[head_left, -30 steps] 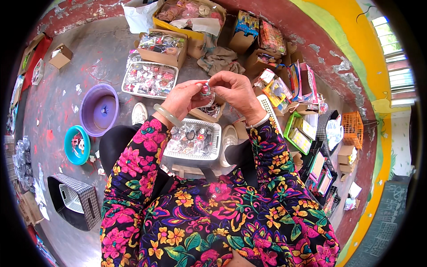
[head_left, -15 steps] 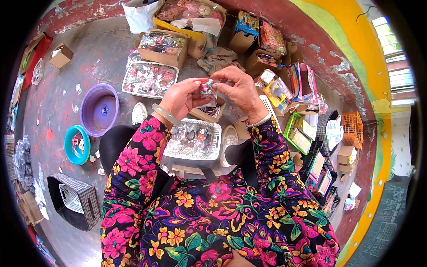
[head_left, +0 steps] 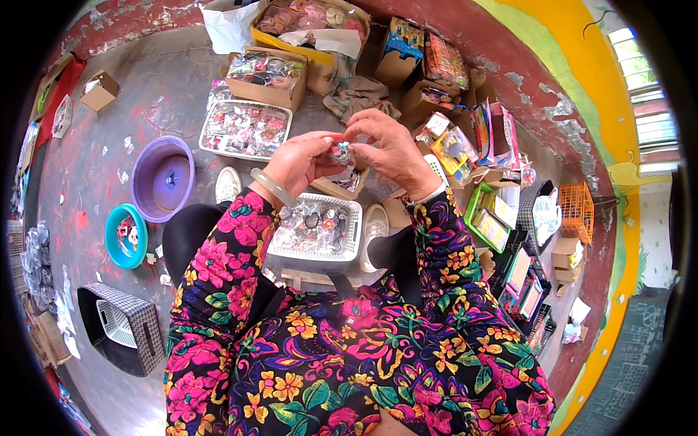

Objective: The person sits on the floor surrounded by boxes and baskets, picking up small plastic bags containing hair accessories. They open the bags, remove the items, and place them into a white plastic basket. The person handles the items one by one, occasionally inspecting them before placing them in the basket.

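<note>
The left hand (head_left: 299, 161) pinches a small red and turquoise item (head_left: 339, 150); the right hand (head_left: 389, 152) has bent fingers at its right edge, whether gripping I cannot tell. The item is nearer to the left palm; its long axis is unclear. Toward the body, below it, stands a white basket (head_left: 354, 236) with raised rim. Boxes crowd the right side; the floor (head_left: 91, 174) gives more room at left.
</note>
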The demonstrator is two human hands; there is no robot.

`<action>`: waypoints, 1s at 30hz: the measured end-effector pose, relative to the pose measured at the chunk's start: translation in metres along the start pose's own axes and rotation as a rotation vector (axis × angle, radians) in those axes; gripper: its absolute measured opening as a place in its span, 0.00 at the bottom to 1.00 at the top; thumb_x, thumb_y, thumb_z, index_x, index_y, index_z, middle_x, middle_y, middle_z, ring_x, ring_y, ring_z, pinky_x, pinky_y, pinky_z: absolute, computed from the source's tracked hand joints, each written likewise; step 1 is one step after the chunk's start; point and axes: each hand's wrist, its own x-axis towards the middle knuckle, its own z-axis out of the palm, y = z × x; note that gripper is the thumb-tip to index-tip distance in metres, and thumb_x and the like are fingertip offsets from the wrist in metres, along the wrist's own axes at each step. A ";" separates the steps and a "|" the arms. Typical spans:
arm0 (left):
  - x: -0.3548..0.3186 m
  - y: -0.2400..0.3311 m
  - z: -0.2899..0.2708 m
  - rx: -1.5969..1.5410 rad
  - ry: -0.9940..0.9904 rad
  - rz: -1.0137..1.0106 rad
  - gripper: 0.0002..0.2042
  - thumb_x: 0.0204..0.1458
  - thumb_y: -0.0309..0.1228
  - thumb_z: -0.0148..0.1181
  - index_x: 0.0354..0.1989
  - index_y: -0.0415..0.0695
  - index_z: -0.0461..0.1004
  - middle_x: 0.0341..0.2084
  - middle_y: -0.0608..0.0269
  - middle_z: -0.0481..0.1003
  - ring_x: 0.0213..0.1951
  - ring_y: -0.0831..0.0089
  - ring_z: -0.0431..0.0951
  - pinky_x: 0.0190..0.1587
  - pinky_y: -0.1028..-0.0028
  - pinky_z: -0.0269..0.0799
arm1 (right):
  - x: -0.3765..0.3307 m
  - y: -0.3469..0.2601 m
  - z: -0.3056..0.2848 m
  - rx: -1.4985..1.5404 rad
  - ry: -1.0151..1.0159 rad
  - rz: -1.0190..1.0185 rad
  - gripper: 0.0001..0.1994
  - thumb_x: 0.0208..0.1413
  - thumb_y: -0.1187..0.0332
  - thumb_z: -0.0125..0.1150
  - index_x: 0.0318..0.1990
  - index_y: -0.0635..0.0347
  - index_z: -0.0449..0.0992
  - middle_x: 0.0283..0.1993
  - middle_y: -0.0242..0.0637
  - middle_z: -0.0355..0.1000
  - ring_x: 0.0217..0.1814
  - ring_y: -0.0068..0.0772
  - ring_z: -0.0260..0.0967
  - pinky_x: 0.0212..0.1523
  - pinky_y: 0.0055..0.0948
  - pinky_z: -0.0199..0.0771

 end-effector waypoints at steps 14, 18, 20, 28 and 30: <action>-0.007 0.001 0.012 0.231 0.039 -0.029 0.15 0.55 0.32 0.46 0.49 0.39 0.67 0.35 0.65 0.70 0.36 0.77 0.71 0.39 0.70 0.74 | -0.003 0.005 -0.002 -0.236 -0.129 -0.061 0.07 0.43 0.69 0.57 0.29 0.62 0.77 0.44 0.42 0.67 0.51 0.43 0.60 0.50 0.34 0.61; -0.003 -0.002 0.008 0.265 0.035 -0.050 0.15 0.55 0.32 0.46 0.49 0.40 0.67 0.35 0.65 0.70 0.36 0.78 0.71 0.39 0.70 0.74 | -0.003 0.002 -0.003 -0.269 -0.169 -0.077 0.07 0.42 0.69 0.58 0.29 0.61 0.77 0.46 0.43 0.66 0.53 0.43 0.59 0.51 0.34 0.60; -0.002 -0.003 0.006 0.275 0.035 -0.057 0.15 0.55 0.32 0.46 0.49 0.40 0.67 0.35 0.64 0.71 0.37 0.77 0.71 0.39 0.70 0.74 | -0.003 0.003 -0.003 -0.284 -0.188 -0.085 0.07 0.41 0.69 0.60 0.30 0.60 0.76 0.48 0.42 0.65 0.55 0.43 0.58 0.53 0.34 0.58; -0.004 -0.001 0.012 0.251 0.031 -0.064 0.16 0.55 0.32 0.45 0.50 0.40 0.65 0.37 0.63 0.71 0.38 0.74 0.72 0.38 0.71 0.73 | -0.004 0.002 0.008 -0.278 -0.104 -0.152 0.08 0.42 0.71 0.57 0.31 0.59 0.77 0.46 0.46 0.66 0.54 0.47 0.58 0.53 0.37 0.59; -0.002 -0.002 0.005 0.161 0.057 -0.035 0.16 0.55 0.33 0.45 0.50 0.40 0.65 0.38 0.63 0.71 0.38 0.74 0.72 0.37 0.71 0.73 | -0.003 0.000 0.008 -0.213 -0.073 -0.125 0.08 0.42 0.71 0.56 0.32 0.59 0.77 0.47 0.46 0.65 0.55 0.47 0.57 0.53 0.37 0.59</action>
